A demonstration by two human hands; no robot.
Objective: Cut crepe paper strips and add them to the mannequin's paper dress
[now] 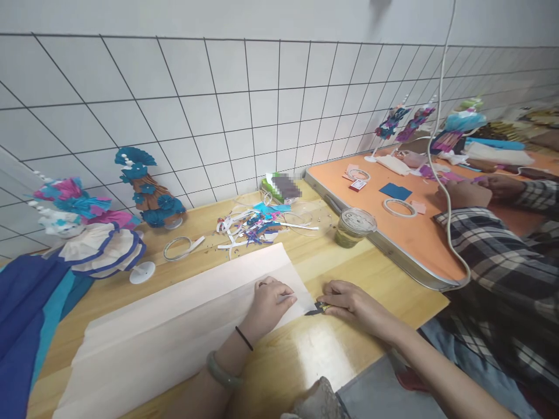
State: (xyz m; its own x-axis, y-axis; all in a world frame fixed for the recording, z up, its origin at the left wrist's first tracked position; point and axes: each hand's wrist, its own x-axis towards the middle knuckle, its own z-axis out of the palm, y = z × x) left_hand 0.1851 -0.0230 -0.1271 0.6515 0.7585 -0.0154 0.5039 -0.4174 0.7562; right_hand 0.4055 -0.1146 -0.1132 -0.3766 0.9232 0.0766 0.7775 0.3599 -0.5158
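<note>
A long pale pinkish-white sheet of crepe paper (174, 314) lies across the wooden table (375, 285), with a lengthwise fold or layer line along it. My left hand (271, 302) rests near its right end, thumb and fingertips pinched on a bit of the paper. Just to the right, my right hand (351, 301) is closed around a small pair of scissors (313, 310) with dark blades and a yellow-marked handle. Their blades point left and lie by the sheet's right edge; whether they touch the paper I cannot tell.
Behind the sheet lie a tape roll (177, 248) and a pile of paper scraps (253, 224). A lidded plastic tub (356, 226) stands by the orange table (419, 238), where another person's hands (476, 191) work. Paper dolls (102, 247) and blue paper (30, 314) are at left.
</note>
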